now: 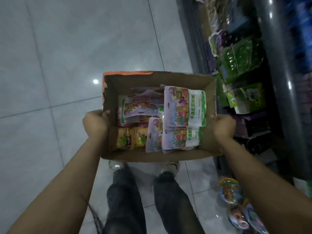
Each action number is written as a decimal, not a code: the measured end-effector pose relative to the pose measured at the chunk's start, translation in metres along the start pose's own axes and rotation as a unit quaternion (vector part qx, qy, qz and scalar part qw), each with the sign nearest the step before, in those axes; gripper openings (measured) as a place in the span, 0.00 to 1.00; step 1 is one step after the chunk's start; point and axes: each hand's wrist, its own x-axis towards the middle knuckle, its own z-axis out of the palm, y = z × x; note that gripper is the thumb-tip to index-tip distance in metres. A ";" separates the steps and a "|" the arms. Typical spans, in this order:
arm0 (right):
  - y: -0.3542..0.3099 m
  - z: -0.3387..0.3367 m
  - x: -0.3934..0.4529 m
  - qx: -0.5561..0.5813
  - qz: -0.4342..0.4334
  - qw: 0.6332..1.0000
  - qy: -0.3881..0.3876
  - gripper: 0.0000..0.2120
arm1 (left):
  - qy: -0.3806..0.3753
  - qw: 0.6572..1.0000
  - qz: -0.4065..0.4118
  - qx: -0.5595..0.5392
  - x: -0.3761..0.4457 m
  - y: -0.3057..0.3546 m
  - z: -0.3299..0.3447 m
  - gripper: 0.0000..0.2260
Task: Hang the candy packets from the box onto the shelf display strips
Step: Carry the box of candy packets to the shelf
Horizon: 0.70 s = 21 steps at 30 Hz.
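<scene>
- Cardboard box [209, 92], open top, torn rim, held above grey glossy floor tiles [50, 65].
- Left hand [96, 122] grips left wall; right hand [222, 125] grips right wall.
- Candy packets [184, 107]: flat, shiny plastic, heaped loosely inside box.
- Shelf [273, 65] at right, crinkly green bags [239, 59] hanging; blurred.

Pretty dim, bluish light overall, one ceiling-light glare spot on the glossy floor tiles [95, 81] at mid-left, heavy motion blur on the shelf goods [239, 58] upper right, wide-angle bending at the edges.
</scene>
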 end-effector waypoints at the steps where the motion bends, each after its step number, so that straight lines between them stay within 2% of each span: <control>1: -0.017 -0.018 -0.013 0.003 -0.010 1.000 0.002 0.22 | 0.004 1.000 0.013 -0.002 -0.003 0.015 -0.025 0.11; 5: -0.087 -0.090 -0.066 0.033 -0.055 0.998 0.010 0.17 | 0.021 0.999 0.045 -0.009 -0.017 0.069 -0.135 0.15; 8: -0.140 -0.143 -0.109 0.024 -0.107 0.993 0.040 0.17 | 0.033 0.997 0.070 -0.016 -0.026 0.103 -0.216 0.19; 12: -0.203 -0.199 -0.163 0.055 -0.135 0.986 0.077 0.24 | 0.052 0.992 0.110 -0.019 -0.031 0.140 -0.315 0.18; 18: -0.287 -0.245 -0.210 0.048 -0.169 0.979 0.106 0.22 | 0.083 0.985 0.148 -0.012 -0.017 0.185 -0.424 0.22; 21: -0.326 -0.257 -0.215 0.049 -0.189 0.975 0.107 0.21 | 0.102 0.983 0.151 -0.024 0.003 0.202 -0.457 0.19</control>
